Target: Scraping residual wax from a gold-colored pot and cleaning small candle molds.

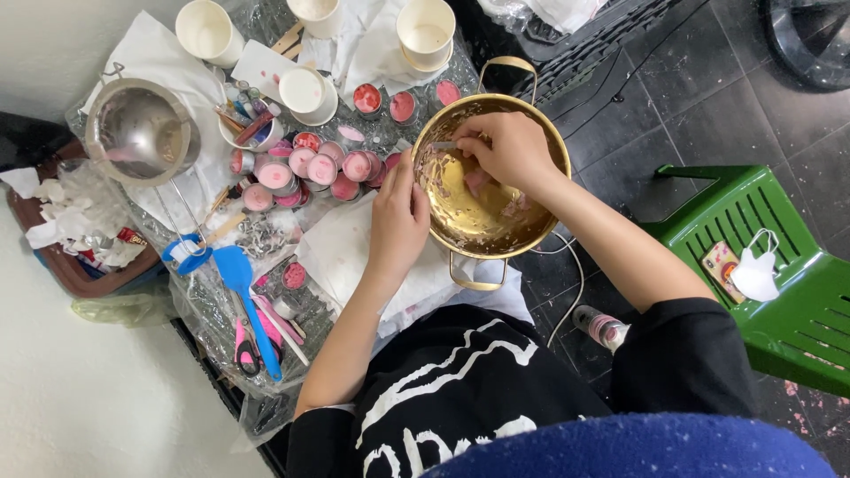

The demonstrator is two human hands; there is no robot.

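A gold metal pot [531,124] with two loop handles rests on white paper on the low table. Pink residue streaks its inside. My left hand [398,217] grips the pot's near-left rim and steadies it. My right hand [505,146] reaches into the pot and holds a small metal scraper [445,145] against the inner wall. Just left of the pot lies a cluster of small round tins [305,168] filled with pink wax.
A steel pot [142,133] sits at the far left. White cups [425,31] stand along the table's back. A blue spatula [243,292] and pink scissors [246,350] lie at the front left. A green plastic chair [788,292] holding a phone and a mask stands at the right.
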